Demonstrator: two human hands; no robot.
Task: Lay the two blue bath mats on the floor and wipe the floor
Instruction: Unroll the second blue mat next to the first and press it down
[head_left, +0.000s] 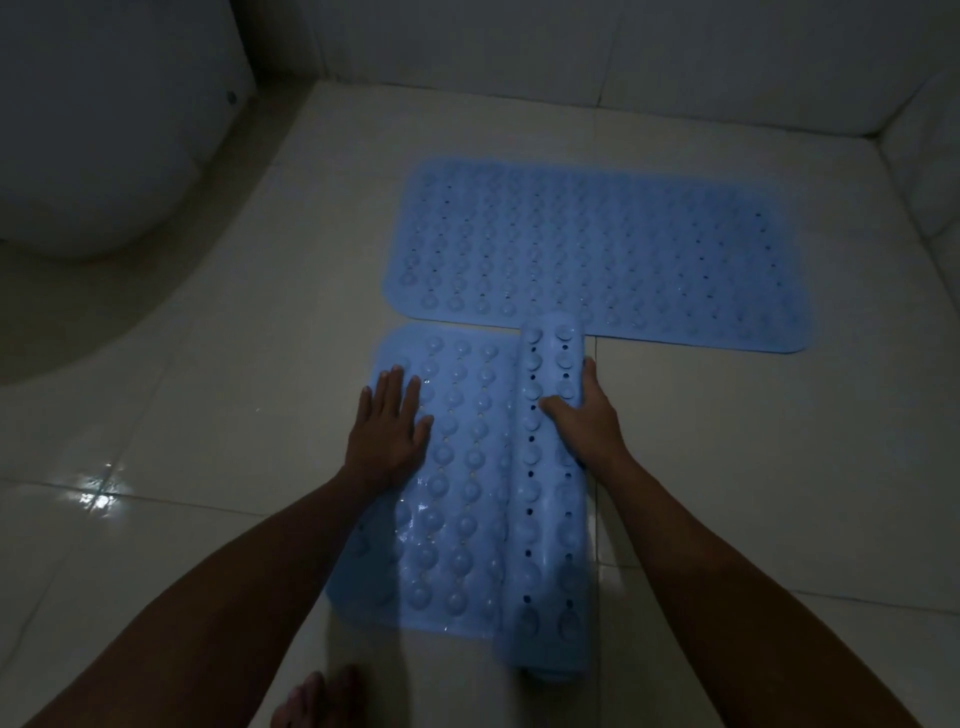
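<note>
One blue bath mat (597, 249) lies flat on the pale tiled floor (208, 395), its long side running left to right near the far wall. A second blue mat (462, 499) lies just in front of it, half unrolled, suction cups facing up. Its right part is still a roll (545, 519) that runs away from me. My left hand (389, 431) presses flat on the unrolled left part with straight fingers. My right hand (584, 415) grips the roll from the right, thumb on top.
A white toilet bowl (98, 130) stands at the far left. Tiled walls (571, 52) close the back and right sides. The floor shines wet at the left. My bare toes (317, 699) show at the bottom edge.
</note>
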